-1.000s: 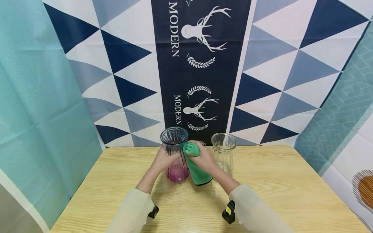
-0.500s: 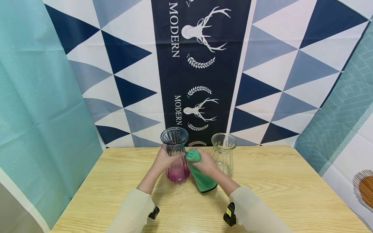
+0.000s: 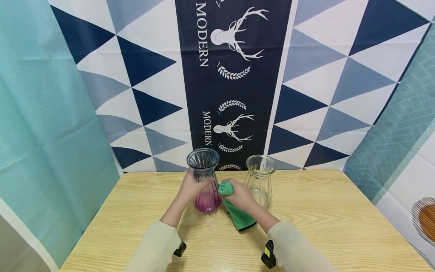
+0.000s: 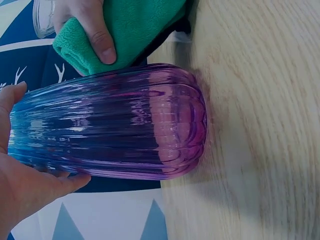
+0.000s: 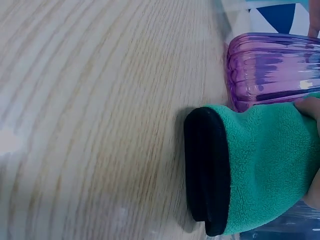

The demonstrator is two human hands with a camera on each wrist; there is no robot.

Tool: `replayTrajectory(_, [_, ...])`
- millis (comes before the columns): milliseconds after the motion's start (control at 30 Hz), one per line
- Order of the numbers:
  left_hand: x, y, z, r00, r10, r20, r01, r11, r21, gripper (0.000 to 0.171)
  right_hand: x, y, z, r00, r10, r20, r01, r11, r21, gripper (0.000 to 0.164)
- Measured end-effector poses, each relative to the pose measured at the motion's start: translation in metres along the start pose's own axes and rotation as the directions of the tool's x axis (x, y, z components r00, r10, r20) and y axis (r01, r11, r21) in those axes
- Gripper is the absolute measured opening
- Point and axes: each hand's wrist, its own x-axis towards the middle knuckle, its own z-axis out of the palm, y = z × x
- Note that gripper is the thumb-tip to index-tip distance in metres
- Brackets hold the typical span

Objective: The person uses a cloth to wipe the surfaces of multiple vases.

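Gripping the ribbed vase [image 3: 207, 203] about its upper body, my left hand [image 3: 193, 186] holds it upright on the surface [image 3: 323, 219], position unchanged. My right hand [image 3: 242, 195], clutching the green cloth [image 3: 239, 216], has dropped lower to the right of my left over the past second; the cloth's loose end has swung nearer me. I judge this a downward wiping stroke; contact with the glass is unconfirmed. A clear vase [image 3: 264, 189] stands just beyond my right hand.

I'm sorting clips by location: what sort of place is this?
Probably a small screened-off indoor workspace, perhaps set up for filming: a table faces a patterned backdrop, and a teal sheet hangs on the left.
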Motion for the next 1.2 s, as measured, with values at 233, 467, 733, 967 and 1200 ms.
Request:
replayTrajectory(233, [-0.007,-0.001,0.002,0.999,-0.029,-0.026,0.031,0.997,0.068,0.077,-0.007,0.000,-0.004,0.999,0.002,-0.037,-0.001,1.000,0.011,0.044])
replayTrajectory(467, [-0.017,0.002,0.001,0.996,-0.050,-0.073,0.057,0.994,0.096,0.080,-0.015,-0.004,-0.016,0.996,-0.042,-0.083,0.045,0.999,0.027,0.044])
replayTrajectory(733, [-0.027,0.000,-0.001,0.986,-0.056,-0.159,0.069,0.995,0.077,0.073,-0.024,-0.008,-0.035,0.995,-0.049,-0.084,0.051,0.998,0.032,0.045])
replayTrajectory(967, [-0.043,0.002,0.000,0.976,-0.066,-0.209,0.086,0.992,0.088,0.049,-0.031,-0.010,-0.052,0.993,-0.083,-0.082,0.086,0.995,0.039,0.045])
replayTrajectory(1200, [-0.055,0.009,0.009,0.993,-0.045,-0.110,0.054,0.995,0.084,0.037,-0.039,-0.010,-0.069,0.990,-0.107,-0.088,0.110,0.994,0.029,0.044])
